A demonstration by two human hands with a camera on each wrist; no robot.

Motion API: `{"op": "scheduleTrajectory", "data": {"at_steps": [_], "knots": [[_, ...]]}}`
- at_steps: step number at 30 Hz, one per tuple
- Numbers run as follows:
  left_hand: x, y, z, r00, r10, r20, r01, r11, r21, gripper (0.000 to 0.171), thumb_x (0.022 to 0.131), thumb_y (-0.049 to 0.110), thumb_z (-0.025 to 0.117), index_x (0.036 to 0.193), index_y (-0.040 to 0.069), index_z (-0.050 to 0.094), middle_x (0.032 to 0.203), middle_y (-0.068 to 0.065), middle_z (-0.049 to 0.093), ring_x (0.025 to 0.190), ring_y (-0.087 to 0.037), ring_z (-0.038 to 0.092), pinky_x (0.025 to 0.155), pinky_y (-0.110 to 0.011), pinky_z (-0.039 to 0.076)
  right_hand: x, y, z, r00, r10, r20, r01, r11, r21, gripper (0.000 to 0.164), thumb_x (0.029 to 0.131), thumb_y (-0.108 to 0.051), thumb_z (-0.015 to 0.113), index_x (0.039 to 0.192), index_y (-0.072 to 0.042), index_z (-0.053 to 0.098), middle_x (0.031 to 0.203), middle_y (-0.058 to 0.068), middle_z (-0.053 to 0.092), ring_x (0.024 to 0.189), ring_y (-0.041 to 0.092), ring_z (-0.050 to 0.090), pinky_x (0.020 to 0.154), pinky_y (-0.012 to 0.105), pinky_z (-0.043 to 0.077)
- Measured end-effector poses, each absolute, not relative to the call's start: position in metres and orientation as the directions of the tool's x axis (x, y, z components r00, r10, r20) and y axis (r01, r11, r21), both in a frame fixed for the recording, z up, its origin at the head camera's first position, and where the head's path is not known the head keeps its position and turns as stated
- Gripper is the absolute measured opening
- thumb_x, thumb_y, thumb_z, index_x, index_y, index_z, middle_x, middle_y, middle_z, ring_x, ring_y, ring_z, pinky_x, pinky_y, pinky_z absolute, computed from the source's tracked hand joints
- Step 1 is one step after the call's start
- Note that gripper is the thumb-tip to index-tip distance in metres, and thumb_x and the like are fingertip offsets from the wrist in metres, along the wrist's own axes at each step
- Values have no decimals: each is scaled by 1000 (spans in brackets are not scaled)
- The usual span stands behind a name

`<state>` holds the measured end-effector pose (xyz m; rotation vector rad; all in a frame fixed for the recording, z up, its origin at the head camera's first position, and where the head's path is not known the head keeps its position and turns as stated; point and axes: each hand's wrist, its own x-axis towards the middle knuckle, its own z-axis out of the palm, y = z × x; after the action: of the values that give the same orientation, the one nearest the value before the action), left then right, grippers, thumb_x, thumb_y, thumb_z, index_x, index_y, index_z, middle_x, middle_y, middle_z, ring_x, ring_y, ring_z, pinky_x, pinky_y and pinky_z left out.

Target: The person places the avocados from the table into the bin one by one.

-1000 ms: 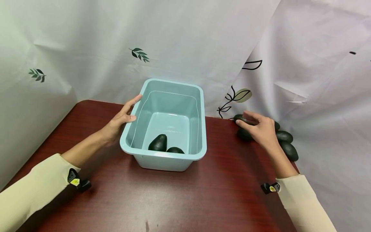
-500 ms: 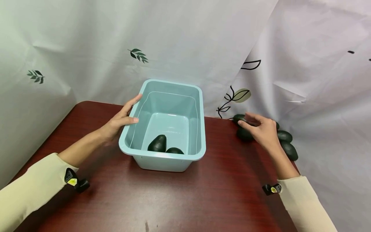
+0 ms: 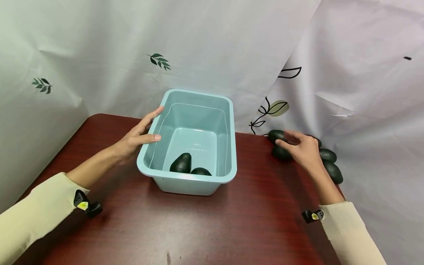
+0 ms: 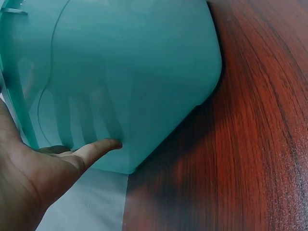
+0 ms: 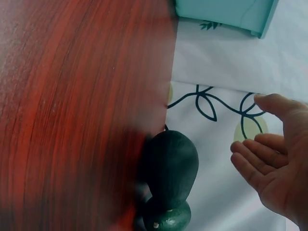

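Observation:
My left hand (image 3: pixel 135 139) holds the left rim of a light blue plastic tub (image 3: pixel 188 185), thumb over the edge, other fingers against the outer wall. In the left wrist view a finger (image 4: pixel 101 148) rests on that wall. Inside the tub lie a dark green avocado (image 3: pixel 181 163) and part of another avocado (image 3: pixel 201 171), half hidden by the front rim. Holding nothing, my right hand (image 3: pixel 304 150) hovers over the avocados at the table's right end, with thumb and fingers apart. The right wrist view shows a gap between this hand and the nearest avocado (image 5: pixel 172 166).
Several avocados sit along the right table edge, among them a back avocado (image 3: pixel 276 136) and a front avocado (image 3: pixel 334 172). The reddish-brown table (image 3: pixel 212 228) meets a white patterned cloth (image 3: pixel 212 48) behind and at the right.
My left thumb has slid slightly further over the tub's rim. The right hand stays over the avocados with only a small shift to the right. The avocados in the tub have not moved.

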<state>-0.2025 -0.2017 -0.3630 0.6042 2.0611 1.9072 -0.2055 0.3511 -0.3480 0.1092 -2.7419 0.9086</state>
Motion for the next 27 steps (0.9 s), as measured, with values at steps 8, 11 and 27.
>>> {"op": "scheduleTrajectory", "data": {"at_steps": [8,11,27], "knots": [[-202,-202,-362,-880,467,82,121,53,991,89,109,14,57,182,42,14,176,-18,24,150,-40,42,99,-40,62,-208,362,-352,-984,-22,175,-111,849,-517,78,100,-53,84,156,-2,66,150,23,73,135,44,74,110,57,58],[-202,-202,-361,-878,472,75,108,43,993,89,109,14,57,182,43,14,177,-18,23,151,-41,42,100,-41,62,-209,366,-354,-991,-33,130,-94,863,-496,82,101,-54,83,160,-1,61,156,26,68,140,48,69,114,67,54],[-202,-202,-363,-880,470,73,91,16,996,90,110,13,57,182,43,14,180,-15,20,151,-38,40,102,-41,60,-223,385,-367,-995,-88,37,-96,922,-375,94,96,-55,88,160,7,57,160,33,60,148,55,57,120,72,46]]}}
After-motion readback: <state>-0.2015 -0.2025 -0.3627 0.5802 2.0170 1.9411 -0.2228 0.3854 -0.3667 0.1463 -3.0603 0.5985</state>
